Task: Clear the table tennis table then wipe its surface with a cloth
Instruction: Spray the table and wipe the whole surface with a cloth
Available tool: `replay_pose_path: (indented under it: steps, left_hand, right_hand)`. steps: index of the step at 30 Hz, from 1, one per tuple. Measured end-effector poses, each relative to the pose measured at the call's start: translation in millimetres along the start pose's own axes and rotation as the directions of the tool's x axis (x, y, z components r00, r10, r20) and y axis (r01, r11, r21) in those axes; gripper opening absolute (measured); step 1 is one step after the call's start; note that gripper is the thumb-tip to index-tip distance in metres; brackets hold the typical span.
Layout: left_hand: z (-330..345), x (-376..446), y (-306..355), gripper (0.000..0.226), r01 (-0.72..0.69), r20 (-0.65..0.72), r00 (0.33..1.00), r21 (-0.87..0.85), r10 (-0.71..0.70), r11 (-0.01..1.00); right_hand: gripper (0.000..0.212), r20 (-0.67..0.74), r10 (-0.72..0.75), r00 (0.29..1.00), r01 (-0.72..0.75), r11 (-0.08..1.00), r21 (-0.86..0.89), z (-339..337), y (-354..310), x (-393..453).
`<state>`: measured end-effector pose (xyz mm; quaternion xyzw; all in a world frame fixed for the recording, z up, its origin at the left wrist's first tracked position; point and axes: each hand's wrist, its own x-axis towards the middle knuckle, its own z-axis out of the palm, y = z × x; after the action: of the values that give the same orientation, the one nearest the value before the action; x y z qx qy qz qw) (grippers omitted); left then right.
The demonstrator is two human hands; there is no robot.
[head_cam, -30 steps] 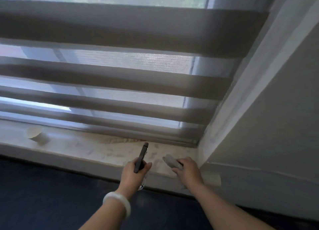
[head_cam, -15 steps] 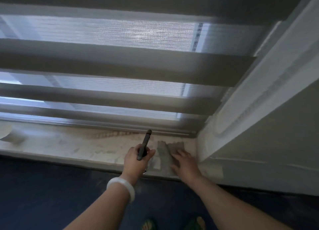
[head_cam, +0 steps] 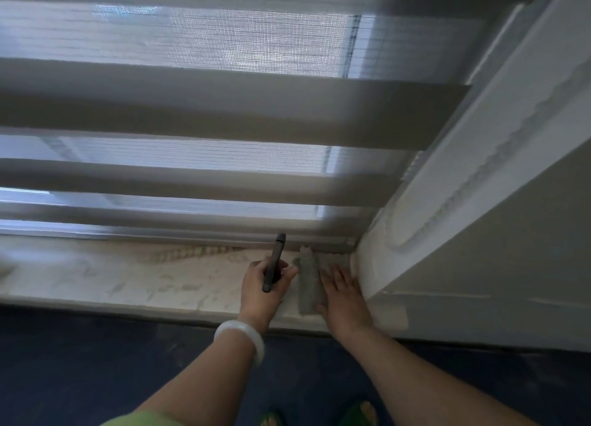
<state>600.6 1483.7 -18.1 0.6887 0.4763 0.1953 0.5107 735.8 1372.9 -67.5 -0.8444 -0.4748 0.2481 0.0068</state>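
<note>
While the left hand grips a dark pen-like stick, fingers curled round its lower part w/ the top end poking up toward the blind, the right hand lies flat, fingers straight & spread, on the windowsill at the far right corner. Its fingers rest just beside, touching the edge of, a grey folded cloth that lies lengthwise on the sill betw. the two hands. White bangle on the left wrist.

Around: a striped blind, opaque bands alternating w/ sheer mesh ones, hangs right down to the sill's back edge, so little room behind the stick's tip. White window frame w/ moulded trim closes off the right side; the right hand is nearly against its base. Grey wall beyond that.

Sill is pale stone w/ grey veining, some yellowish staining near the back by the stick. Below its front edge a dark blue surface – can't tell if tabletop or floor. Green footwear shows at the bottom edge, a bit of green cloth at lower left.

Vs 0.5 s ago: the cloth was broader & crumpled under the right hand's fingers; now it lies as a narrow strip & the hand has slid to its right side. Left hand's grip on the stick unchanged. View has shifted slightly rightward; the pale roll seen at the far left of the sill is now only a blur at the edge.
</note>
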Motion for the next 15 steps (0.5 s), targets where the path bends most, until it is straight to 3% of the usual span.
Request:
replay_pose_path:
  steps: [4, 10, 13, 15]
  left_hand:
    - [2.5, 3.3, 0.6, 0.015, -0.015, 0.024, 1.0, -0.053, 0.017, 0.998]
    - [-7.6, 4.4, -14.5, 0.035, 0.075, 0.085, 0.994, 0.001, -0.075, 0.997]
    - [-16.2, 0.8, -12.9, 0.077, 0.187, 0.107, 0.973, 0.156, -0.205, 0.97]
    - [-20.9, -4.2, -10.8, 0.087, 0.241, 0.083, 0.961, 0.229, -0.265, 0.943]
  right_hand:
    - [0.069, -0.001, -0.006, 1.0, 0.006, 1.0, 0.01, -2.8, 0.8, 2.4]
    - [0.067, -0.016, -0.023, 1.0, 0.024, 0.998, 0.056, -9.9, -0.2, -4.6]
    - [0.067, -0.008, -0.016, 1.0, 0.017, 0.995, 0.093, -19.1, -3.5, -12.1]
    - [0.066, 0.004, 0.004, 1.0, -0.005, 0.992, 0.13, -25.6, -7.8, -19.0]
